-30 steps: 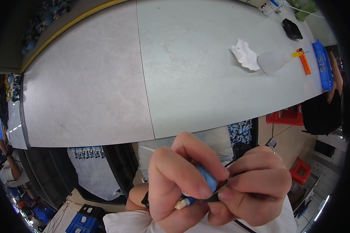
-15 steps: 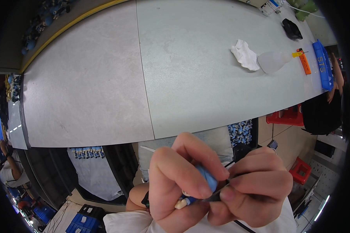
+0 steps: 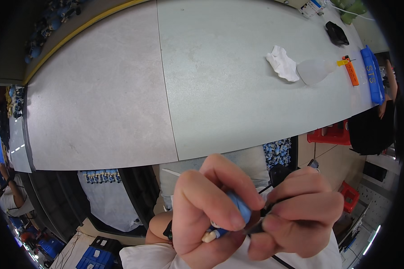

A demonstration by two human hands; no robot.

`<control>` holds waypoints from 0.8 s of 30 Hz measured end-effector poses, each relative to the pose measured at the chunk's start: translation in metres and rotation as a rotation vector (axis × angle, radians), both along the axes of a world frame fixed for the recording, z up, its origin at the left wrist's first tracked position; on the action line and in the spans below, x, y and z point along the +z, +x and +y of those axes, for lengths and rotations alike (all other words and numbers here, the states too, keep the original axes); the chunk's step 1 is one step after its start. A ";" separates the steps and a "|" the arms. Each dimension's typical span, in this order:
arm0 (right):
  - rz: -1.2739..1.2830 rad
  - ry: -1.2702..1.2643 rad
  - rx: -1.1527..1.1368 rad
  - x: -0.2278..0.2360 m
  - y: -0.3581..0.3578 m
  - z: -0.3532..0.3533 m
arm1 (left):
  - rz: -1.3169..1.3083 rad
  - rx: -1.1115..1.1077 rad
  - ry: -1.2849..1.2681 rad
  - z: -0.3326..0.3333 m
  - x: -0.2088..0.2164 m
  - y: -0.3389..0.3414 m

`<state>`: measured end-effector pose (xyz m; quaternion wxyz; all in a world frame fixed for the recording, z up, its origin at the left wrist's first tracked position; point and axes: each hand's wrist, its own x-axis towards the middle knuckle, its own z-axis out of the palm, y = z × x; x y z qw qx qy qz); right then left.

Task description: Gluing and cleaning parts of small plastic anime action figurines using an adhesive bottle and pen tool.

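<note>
In the head view, you are holding one small blue figure (image 3: 241, 208) in your left hand (image 3: 199, 210); it is sitting before the near edge of the counter (image 3: 220, 103), not on it. Your left grip is closing around the figure, so its pale end is showing below the fingers. Your right hand (image 3: 300, 219) is pinching narrowly on one dark thin piece (image 3: 256, 227) just beside the figure; fingers are hiding most of it, so I cannot tell what it is, or whether it is touching the figure.

By my judgement, you are being in a step of fine handwork on the figure, and the next move is calling for a steady left grip and a small, controlled movement of the right fingertips.

Now the count. Toward the right end of the counter, one crumpled white paper (image 3: 283, 65) is lying just beside one pale bottle (image 3: 313, 71) with yellow tip, and the tip is pointing to one orange object (image 3: 352, 71). One blue tray (image 3: 376, 89) is resting along the right edge, and one black dish (image 3: 335, 33) is lying near the far right corner. Beyond the near edge, two red stools (image 3: 330, 135) are standing on the right. Below that edge, many little blue figures (image 3: 102, 175) are lying in rows, too small for counting.
</note>
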<state>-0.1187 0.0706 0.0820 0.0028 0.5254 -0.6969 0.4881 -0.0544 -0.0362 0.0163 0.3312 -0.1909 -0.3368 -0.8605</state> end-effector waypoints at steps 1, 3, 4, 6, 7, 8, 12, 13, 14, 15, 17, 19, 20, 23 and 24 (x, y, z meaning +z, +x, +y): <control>-0.003 0.000 -0.001 -0.005 -0.001 -0.002 | 0.023 -0.110 0.017 -0.002 0.006 -0.002; -0.004 -0.252 -0.107 -0.012 0.000 -0.006 | -0.280 -0.028 0.184 0.006 0.036 0.011; -0.006 -0.254 -0.103 -0.016 -0.002 -0.006 | -0.580 0.051 0.356 0.010 0.046 0.016; 0.060 -0.297 -0.110 -0.021 -0.007 -0.004 | -0.619 0.083 0.399 0.013 0.050 0.017; 0.068 -0.293 -0.118 -0.019 -0.008 -0.001 | -0.651 0.090 0.446 0.013 0.052 0.016; 0.067 -0.234 -0.129 -0.016 -0.009 0.001 | -0.647 0.079 0.448 0.013 0.055 0.016; -0.007 -0.042 -0.041 -0.007 -0.012 -0.001 | -0.642 0.085 0.473 0.012 0.048 0.019; -0.007 -0.042 -0.044 -0.007 -0.011 -0.002 | -0.606 0.092 0.395 0.011 0.045 0.019; -0.008 -0.069 -0.047 -0.008 -0.009 -0.003 | -0.606 0.089 0.394 0.011 0.044 0.018; -0.009 -0.096 -0.051 -0.008 -0.006 -0.004 | -0.559 0.080 0.372 0.011 0.044 0.016; -0.013 -0.100 -0.051 -0.009 0.000 -0.007 | -0.514 0.076 0.349 0.015 0.045 0.014; -0.017 -0.105 -0.050 -0.008 0.000 -0.008 | -0.635 0.288 0.375 0.024 0.051 0.012; -0.002 -0.053 0.003 -0.005 -0.002 -0.007 | -0.636 0.292 0.374 0.024 0.052 0.012; 0.015 0.005 0.013 -0.003 -0.001 -0.005 | -0.641 0.292 0.402 0.019 0.043 0.009; 0.013 0.008 -0.024 -0.003 0.000 -0.004 | -0.387 0.216 0.182 0.010 0.021 0.005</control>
